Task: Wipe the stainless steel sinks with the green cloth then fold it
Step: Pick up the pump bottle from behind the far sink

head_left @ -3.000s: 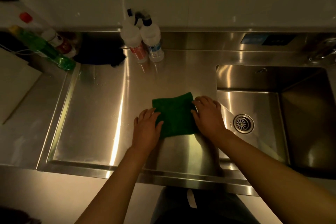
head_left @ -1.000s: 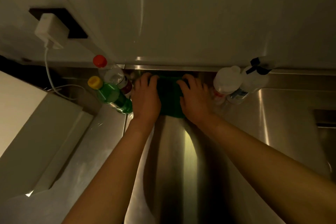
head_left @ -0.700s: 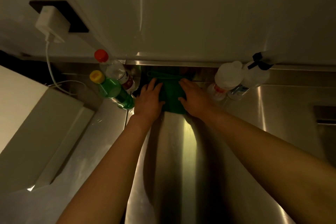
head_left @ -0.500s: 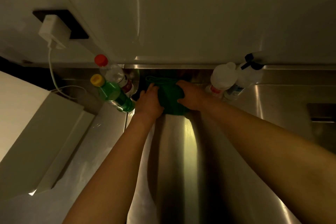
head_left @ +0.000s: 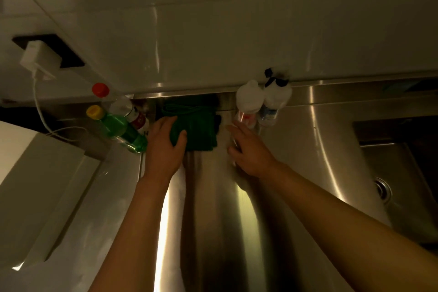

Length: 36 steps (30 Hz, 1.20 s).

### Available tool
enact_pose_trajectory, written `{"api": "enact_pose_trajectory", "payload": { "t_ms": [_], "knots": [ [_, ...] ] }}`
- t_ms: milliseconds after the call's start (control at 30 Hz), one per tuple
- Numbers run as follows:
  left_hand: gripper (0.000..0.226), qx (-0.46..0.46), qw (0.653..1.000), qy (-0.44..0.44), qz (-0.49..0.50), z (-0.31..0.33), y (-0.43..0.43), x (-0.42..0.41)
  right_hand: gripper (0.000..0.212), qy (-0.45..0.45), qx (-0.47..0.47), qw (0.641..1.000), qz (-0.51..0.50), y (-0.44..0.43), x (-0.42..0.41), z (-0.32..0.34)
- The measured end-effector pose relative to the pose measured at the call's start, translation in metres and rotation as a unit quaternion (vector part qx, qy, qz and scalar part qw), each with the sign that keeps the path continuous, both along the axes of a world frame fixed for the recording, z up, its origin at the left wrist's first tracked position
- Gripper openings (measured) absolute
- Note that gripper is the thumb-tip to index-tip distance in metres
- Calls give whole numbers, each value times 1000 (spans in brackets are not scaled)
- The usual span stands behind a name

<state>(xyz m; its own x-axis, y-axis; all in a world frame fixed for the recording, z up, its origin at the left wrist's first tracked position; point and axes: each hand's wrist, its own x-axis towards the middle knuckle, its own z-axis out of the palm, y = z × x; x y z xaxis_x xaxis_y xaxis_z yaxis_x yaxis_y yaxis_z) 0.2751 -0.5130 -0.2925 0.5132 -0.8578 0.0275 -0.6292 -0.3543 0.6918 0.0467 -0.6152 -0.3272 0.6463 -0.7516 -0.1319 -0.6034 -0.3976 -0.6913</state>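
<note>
Green bottle [head_left: 120,129] with yellow cap at 9 o'clock, touching the clear red-capped bottle [head_left: 129,111] behind it. Two white spray bottles [head_left: 248,102] [head_left: 276,99] side by side at 1 o'clock. White charger [head_left: 38,60] in black wall socket [head_left: 68,54] at 10 o'clock, cable [head_left: 39,106] hanging down.

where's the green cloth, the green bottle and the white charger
green cloth [head_left: 201,128]: head view, middle of the fabric
green bottle [head_left: 120,130]: head view, its body
white charger [head_left: 39,59]: head view, its top face

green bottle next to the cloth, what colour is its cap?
Yellow cap on the green bottle; the head view shows it clearly.
</note>
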Motion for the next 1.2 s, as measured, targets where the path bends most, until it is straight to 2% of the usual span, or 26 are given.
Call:
{"api": "enact_pose_trajectory", "payload": {
  "t_ms": [233,367,500,633,967,1200],
  "knots": [
    [55,-7,999,-1,-36,42,16,-64,73,-112,11,992,-58,15,-73,46],
    [53,-33,996,-34,-74,74,17,-117,70,-119,-8,985,-125,26,-135,75],
    [46,-71,987,-79,-120,109,12,-177,67,-143,-59,973,-173,38,-210,109],
    [48,-110,974,-101,-168,149,11,-243,67,-125,-136,964,-189,56,-287,143],
    [51,-248,895,-194,-316,252,16,-438,61,-40,-274,913,-299,129,-501,216],
    [54,-333,838,-162,-401,306,35,-588,61,-21,-325,859,-395,201,-637,261]
  ]
}}
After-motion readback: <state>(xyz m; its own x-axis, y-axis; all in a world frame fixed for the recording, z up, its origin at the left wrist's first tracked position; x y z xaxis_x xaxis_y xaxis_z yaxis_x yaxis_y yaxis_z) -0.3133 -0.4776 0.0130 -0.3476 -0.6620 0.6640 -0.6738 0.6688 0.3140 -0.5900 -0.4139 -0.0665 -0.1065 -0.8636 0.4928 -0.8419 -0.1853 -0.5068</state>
